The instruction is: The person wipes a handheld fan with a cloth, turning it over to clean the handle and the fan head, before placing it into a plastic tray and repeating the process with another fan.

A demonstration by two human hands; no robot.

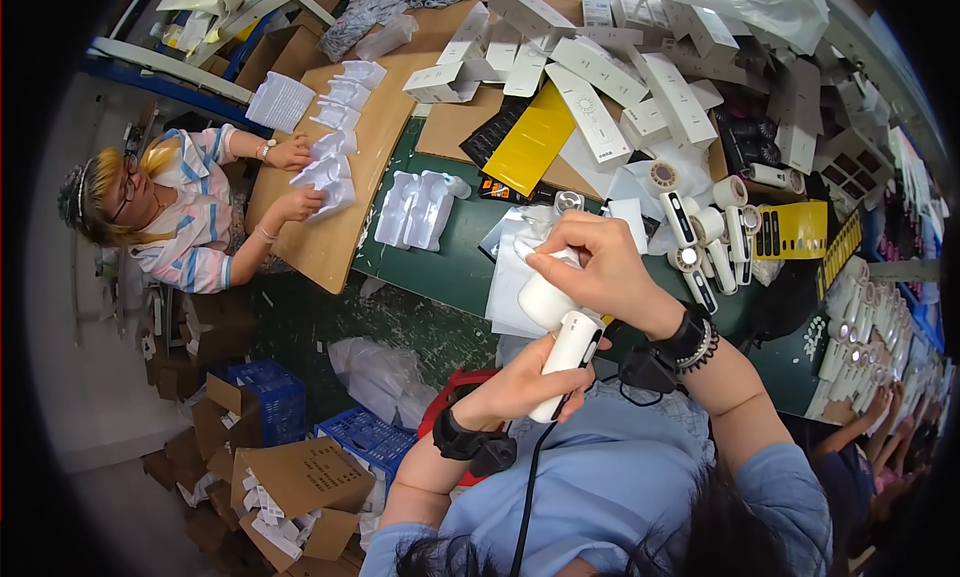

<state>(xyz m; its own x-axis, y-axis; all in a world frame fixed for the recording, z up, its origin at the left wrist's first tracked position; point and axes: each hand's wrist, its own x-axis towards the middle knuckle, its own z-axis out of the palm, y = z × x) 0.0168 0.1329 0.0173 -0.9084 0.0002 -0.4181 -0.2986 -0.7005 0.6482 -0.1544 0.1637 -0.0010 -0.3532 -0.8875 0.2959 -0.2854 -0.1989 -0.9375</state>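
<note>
My left hand (530,382) is wrapped round the handle of a white hair dryer (572,349), with the dryer's round head up and away from me. Over that head my right hand (605,267) is bent, thumb and fingers pressed together on a small white piece (524,249) too small to name. The right fingers partly cover the dryer's head. Under the dryer lie white paper sheets (506,295) on the green table. Several more white hair dryers (690,247) are piled to the right of my right hand.
White boxes (590,107) heap up at the back, with a yellow sheet (530,142) before them. White moulded trays (415,212) stand left on the green table. A co-worker (185,207) handles similar trays (328,177) at a wooden board. Cartons (300,487) and blue crates (265,397) fill the lower left.
</note>
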